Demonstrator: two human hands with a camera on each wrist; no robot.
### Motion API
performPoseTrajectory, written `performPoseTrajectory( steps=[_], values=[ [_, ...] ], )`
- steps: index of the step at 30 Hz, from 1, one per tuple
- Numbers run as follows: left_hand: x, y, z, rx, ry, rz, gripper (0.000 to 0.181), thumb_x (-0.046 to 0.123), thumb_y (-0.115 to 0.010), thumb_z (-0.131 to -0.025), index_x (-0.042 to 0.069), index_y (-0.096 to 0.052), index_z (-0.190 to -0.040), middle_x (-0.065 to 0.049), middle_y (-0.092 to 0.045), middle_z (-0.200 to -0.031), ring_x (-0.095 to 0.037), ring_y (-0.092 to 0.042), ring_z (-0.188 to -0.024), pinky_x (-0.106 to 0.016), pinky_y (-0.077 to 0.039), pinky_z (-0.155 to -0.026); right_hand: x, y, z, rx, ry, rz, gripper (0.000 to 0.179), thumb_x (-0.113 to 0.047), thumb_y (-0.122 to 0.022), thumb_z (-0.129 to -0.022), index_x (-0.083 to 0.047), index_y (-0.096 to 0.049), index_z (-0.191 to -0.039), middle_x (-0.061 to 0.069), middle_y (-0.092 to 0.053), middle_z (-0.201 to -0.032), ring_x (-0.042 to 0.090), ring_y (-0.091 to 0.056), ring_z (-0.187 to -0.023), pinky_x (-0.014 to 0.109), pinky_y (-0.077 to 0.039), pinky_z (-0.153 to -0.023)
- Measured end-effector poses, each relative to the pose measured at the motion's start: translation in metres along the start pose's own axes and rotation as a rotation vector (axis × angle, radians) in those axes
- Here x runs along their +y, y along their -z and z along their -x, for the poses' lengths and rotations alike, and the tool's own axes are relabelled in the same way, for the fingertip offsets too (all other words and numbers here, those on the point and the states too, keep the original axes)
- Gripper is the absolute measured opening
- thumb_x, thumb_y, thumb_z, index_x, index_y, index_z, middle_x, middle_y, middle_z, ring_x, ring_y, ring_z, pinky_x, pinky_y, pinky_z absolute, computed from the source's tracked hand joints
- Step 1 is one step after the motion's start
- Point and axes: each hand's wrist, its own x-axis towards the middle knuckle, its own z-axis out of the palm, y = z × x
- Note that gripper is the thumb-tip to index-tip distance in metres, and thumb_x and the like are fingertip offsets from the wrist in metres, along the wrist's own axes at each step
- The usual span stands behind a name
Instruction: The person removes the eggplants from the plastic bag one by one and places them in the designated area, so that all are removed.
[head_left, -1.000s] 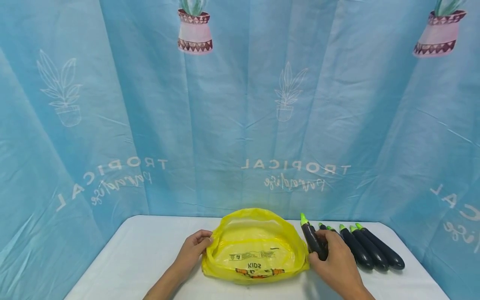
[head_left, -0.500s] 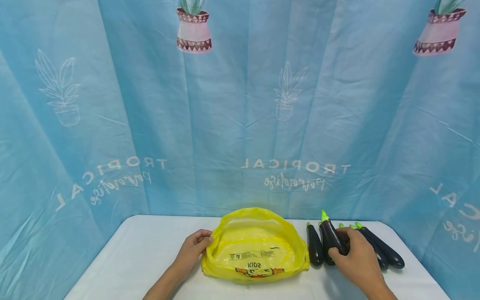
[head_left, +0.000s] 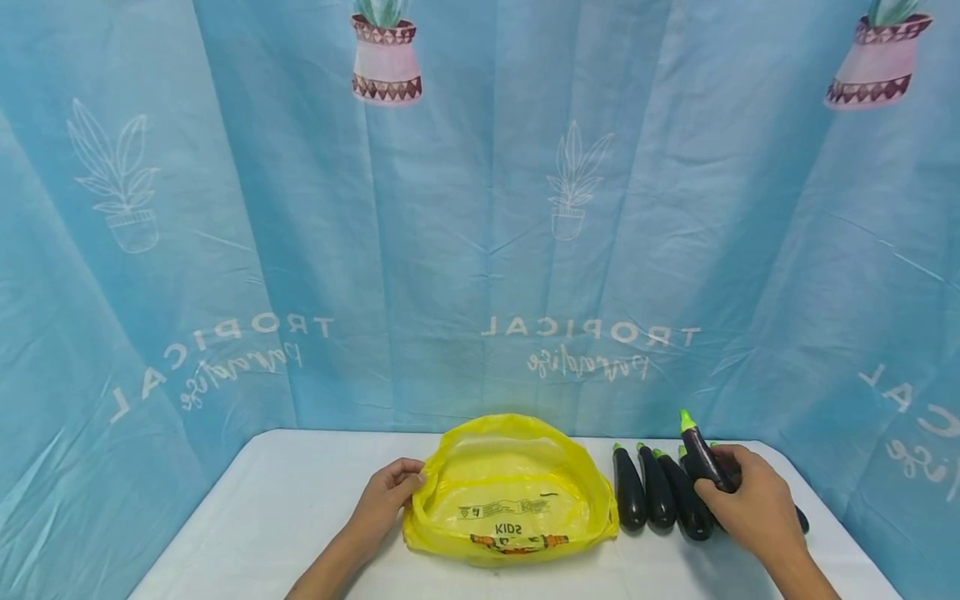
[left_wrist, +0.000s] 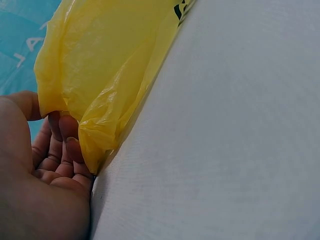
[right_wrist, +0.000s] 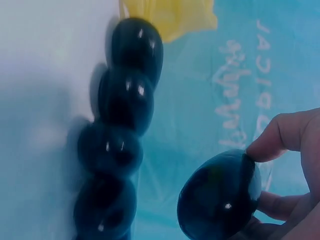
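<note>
A yellow plastic bag lies with its mouth held wide on the white table, its printed side toward the front. My left hand pinches its left rim; in the left wrist view the thumb and fingertips touch the thin yellow plastic. My right hand grips a dark eggplant, its green stem end pointing up and away. This eggplant is raised above a row of several others, such as the leftmost eggplant beside the bag. The right hand hides much of the row's right end.
A blue curtain with printed plants and lettering hangs behind the white table and along both sides. In the right wrist view the row's rounded ends line up toward the yellow bag.
My right hand has moved rightward over the row, carrying the raised eggplant and uncovering the eggplants nearest the bag. The left hand and bag stay as they were.
</note>
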Motion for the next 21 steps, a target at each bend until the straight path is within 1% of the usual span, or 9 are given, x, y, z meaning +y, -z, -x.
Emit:
performPoseTrajectory(
  steps=[3,7,11,14,18,21],
  values=[
    [0.0,0.001,0.0,-0.008,-0.005,0.001,0.029,0.02,-0.067,-0.101,-0.001,-0.067,-0.12,-0.009,-0.073,-0.105,-0.02,-0.063,-0.092,-0.028,-0.053,-0.075,0.009,0.005,-0.005,0.006,-0.008,0.006,0.062,-0.023,-0.075,-0.09,0.009,-0.055,-0.141,0.029,-0.067,-0.117,0.034,-0.066,-0.093,0.046,-0.053,-0.068],
    [0.0,0.002,0.0,-0.016,-0.006,0.0,0.03,0.021,-0.067,-0.101,-0.001,-0.067,-0.121,-0.008,-0.073,-0.105,-0.019,-0.063,-0.092,-0.028,-0.053,-0.075,0.02,0.01,-0.009,0.01,0.009,0.011,0.062,-0.022,-0.074,-0.09,0.007,-0.055,-0.142,0.031,-0.065,-0.124,0.028,-0.065,-0.087,0.038,-0.048,-0.061],
    [0.001,0.002,0.001,-0.016,-0.003,0.0,0.03,0.021,-0.067,-0.102,-0.001,-0.067,-0.122,-0.008,-0.073,-0.105,-0.019,-0.063,-0.091,-0.028,-0.053,-0.075,0.031,0.014,-0.013,-0.007,0.022,0.001,0.062,-0.023,-0.072,-0.092,0.004,-0.053,-0.145,0.031,-0.062,-0.129,0.026,-0.064,-0.083,0.037,-0.047,-0.057],
    [0.002,0.001,0.002,-0.011,0.001,0.004,0.03,0.02,-0.066,-0.102,-0.002,-0.066,-0.123,-0.008,-0.073,-0.105,-0.018,-0.062,-0.091,-0.028,-0.052,-0.075,0.04,0.015,-0.017,-0.004,0.042,0.01,0.061,-0.023,-0.072,-0.093,0.004,-0.054,-0.145,0.031,-0.061,-0.132,0.029,-0.066,-0.086,0.037,-0.047,-0.058],
    [0.002,0.0,0.002,-0.001,0.005,0.009,0.029,0.019,-0.066,-0.102,-0.002,-0.067,-0.123,-0.008,-0.073,-0.105,-0.019,-0.062,-0.091,-0.028,-0.052,-0.075,0.053,0.016,-0.022,0.02,0.046,0.024,0.06,-0.022,-0.07,-0.095,0.005,-0.053,-0.145,0.032,-0.06,-0.135,0.035,-0.066,-0.096,0.036,-0.047,-0.059],
    [0.001,0.0,0.002,0.007,0.006,0.007,0.029,0.018,-0.066,-0.102,-0.001,-0.067,-0.123,-0.008,-0.072,-0.104,-0.019,-0.061,-0.091,-0.028,-0.052,-0.075,0.061,0.015,-0.025,0.047,0.038,0.028,0.058,-0.02,-0.069,-0.095,0.005,-0.053,-0.144,0.033,-0.061,-0.131,0.036,-0.066,-0.095,0.036,-0.047,-0.059]
  ],
)
